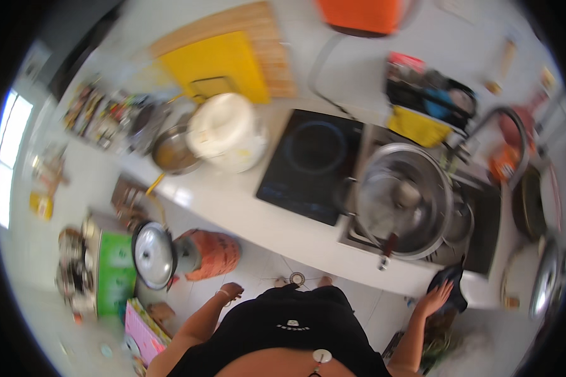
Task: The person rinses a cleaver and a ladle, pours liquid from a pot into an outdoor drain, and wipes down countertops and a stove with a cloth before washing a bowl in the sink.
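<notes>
My right hand (435,300) lies with outstretched fingers against a dark cloth (448,286) at the counter's front edge, below the sink. My left hand (232,291) hangs over the floor with loosely bent fingers, and nothing shows in it. Closest to it are a red-orange gas cylinder (215,253) and a pan with a shiny metal lid (154,254). A large steel bowl (431,188) rests over the sink, with a smaller round metal item inside. By the bowl's front rim is a tool with a dark red-brown handle (390,244).
A black induction cooktop (311,166) sits left of the sink (484,248). Farther left stand a white lidded pot (226,135) and a saucepan (175,151). Behind them lean yellow and wooden cutting boards (273,56). A curved faucet (519,138) rises at right. A green box (114,273) stands at lower left.
</notes>
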